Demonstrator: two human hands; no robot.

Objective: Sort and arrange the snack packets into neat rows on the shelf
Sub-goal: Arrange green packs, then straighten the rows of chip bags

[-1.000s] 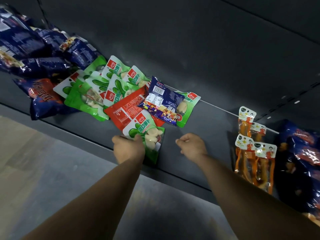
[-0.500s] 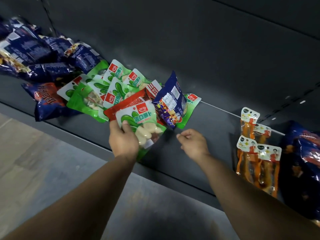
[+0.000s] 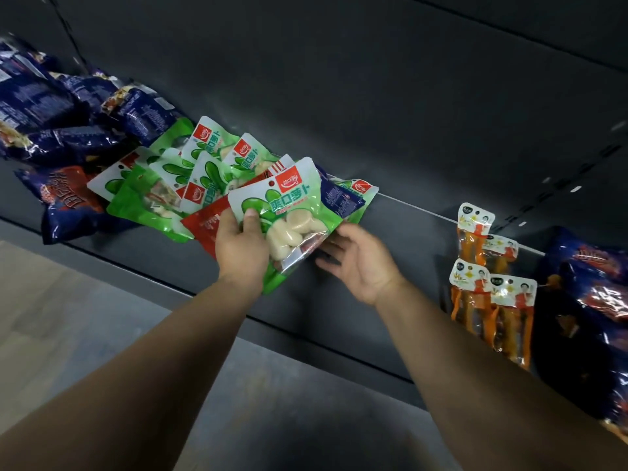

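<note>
My left hand (image 3: 242, 245) grips a green and white radish packet (image 3: 289, 215), thumb on its front, lifted above the dark shelf (image 3: 401, 232). My right hand (image 3: 356, 260) is spread open with its fingers reaching under the packet's lower right edge. Behind the lifted packet lies a heap of several green packets (image 3: 190, 178), a red packet (image 3: 207, 222) and a small dark blue packet (image 3: 336, 198). Whether the right fingers touch the lifted packet I cannot tell.
Large dark blue bags (image 3: 61, 110) are piled at the left end of the shelf. Orange stick packets (image 3: 489, 287) lie in a row to the right, with more dark blue bags (image 3: 591, 300) at the far right. The shelf's front lip (image 3: 306, 338) runs diagonally below my hands.
My left hand has lifted the green radish packet up and to the right off the heap. My right hand opened from a loose fist and moved in under the packet.
</note>
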